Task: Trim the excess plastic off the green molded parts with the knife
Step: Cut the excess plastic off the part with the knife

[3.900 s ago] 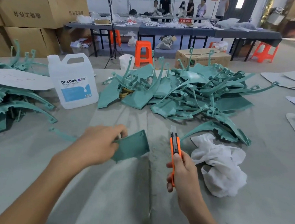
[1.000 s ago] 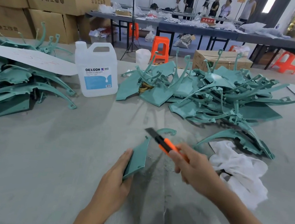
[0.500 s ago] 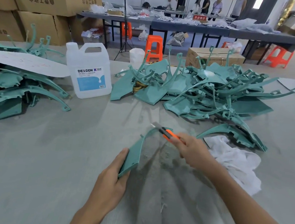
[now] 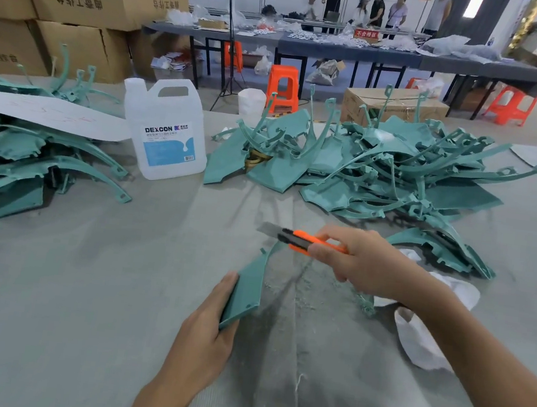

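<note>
At a grey table, the left hand [image 4: 209, 327] grips a green part [image 4: 245, 289] on edge near centre while the right hand [image 4: 359, 264] clenches an orange knife [image 4: 303, 239] at its far tip; shallow strokes away from the fingers look safest.

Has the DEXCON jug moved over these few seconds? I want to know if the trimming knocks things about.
No. The jug stands beside the left pile of green parts, under the white sheet's tip, as before; only the camera shifted.
</note>
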